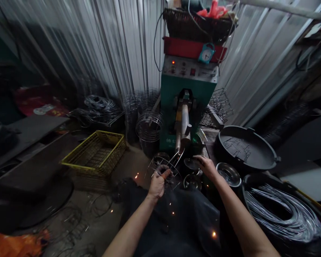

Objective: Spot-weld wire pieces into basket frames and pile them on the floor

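Observation:
My left hand is closed on a wire frame made of thin bent metal rods. The frame's upper end reaches the electrode tips of a green spot welder. Orange sparks fly over my dark-clothed lap. My right hand is at the rim of a small metal bowl, right of the frame. Its fingers are drawn together, and whatever they pinch is too small to make out. Just below stands another shiny bowl.
A yellow wire basket stands on the left, with wire coils behind it. On the right are a round black pan holding wire pieces, a steel bowl and a tub of long wire rods. Corrugated metal wall rises behind.

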Demonstrator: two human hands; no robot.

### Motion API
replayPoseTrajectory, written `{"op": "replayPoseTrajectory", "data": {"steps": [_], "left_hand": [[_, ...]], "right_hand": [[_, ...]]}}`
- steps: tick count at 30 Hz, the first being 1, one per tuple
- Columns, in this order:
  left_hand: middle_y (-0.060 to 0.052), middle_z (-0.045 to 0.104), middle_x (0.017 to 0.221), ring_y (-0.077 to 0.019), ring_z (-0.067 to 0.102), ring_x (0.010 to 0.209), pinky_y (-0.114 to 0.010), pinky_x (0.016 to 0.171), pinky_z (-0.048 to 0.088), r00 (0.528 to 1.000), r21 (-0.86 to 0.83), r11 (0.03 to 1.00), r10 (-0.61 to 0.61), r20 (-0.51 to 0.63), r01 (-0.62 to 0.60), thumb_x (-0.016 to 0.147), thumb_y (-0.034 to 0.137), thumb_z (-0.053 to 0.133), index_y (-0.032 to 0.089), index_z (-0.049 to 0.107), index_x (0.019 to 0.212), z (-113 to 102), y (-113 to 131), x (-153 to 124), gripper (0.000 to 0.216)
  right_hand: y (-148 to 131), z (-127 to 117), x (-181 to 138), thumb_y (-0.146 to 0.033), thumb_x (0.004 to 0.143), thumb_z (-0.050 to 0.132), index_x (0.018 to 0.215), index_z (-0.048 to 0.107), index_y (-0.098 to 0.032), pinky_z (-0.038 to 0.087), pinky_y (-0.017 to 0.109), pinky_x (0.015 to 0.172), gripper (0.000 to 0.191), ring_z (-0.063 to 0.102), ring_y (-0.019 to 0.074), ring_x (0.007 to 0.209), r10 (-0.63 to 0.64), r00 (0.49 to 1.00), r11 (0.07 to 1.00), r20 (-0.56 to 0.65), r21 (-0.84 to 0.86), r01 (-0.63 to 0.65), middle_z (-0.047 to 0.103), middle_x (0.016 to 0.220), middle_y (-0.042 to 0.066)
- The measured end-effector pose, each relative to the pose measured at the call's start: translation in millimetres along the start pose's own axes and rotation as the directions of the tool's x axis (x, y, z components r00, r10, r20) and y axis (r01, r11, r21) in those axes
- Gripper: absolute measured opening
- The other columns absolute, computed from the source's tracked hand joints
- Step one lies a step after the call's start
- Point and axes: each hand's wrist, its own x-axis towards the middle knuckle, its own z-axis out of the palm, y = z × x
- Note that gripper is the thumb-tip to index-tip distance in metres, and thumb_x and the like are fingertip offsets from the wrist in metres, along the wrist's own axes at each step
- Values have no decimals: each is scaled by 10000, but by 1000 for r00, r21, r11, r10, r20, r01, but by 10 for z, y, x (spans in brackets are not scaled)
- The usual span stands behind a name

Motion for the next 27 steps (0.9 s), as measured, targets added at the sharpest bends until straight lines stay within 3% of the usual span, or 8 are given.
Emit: {"op": "replayPoseTrajectory", "data": {"steps": [6, 10, 21, 27], "left_hand": [[19, 586, 631, -134, 581, 547, -191, 415, 416, 999, -55, 998, -10, -32, 8, 560, 303, 724, 180, 461, 852, -17, -12, -20, 412], [23, 584, 637, -149, 596, 571, -199, 420, 422, 999, -40, 999, 15, -30, -16, 553, 316, 726, 179, 468, 840, -32, -17, -29, 410], [25, 588, 635, -134, 585, 549, -195, 417, 420, 999, -17, 1000, 15, -45, -16, 563, 298, 721, 175, 474, 824, 2, 12, -43, 380], [19, 606, 646, -141, 596, 564, -201, 433, 428, 999, 20, 1000, -5, -53, 6, 556, 297, 727, 176, 489, 840, -29, 51, -18, 390]], "right_hand": [[-156, 103, -797, -224, 810, 450, 926, 614, -197, 479, 297, 733, 203, 597, 180, 826, 140, 978, 986, 152, 71, -152, 634, 886, 64], [-192, 234, -1120, -255, 811, 446, 908, 624, -180, 476, 310, 736, 217, 596, 193, 830, 192, 960, 971, 205, 106, -216, 637, 889, 80], [-228, 408, -1327, -224, 796, 446, 876, 644, -219, 485, 345, 695, 214, 602, 218, 780, 248, 939, 956, 236, 97, -277, 643, 831, 73], [-251, 532, -1448, -181, 789, 445, 972, 609, -216, 468, 360, 784, 248, 586, 214, 880, 287, 924, 934, 254, 140, -329, 631, 929, 74]]}}
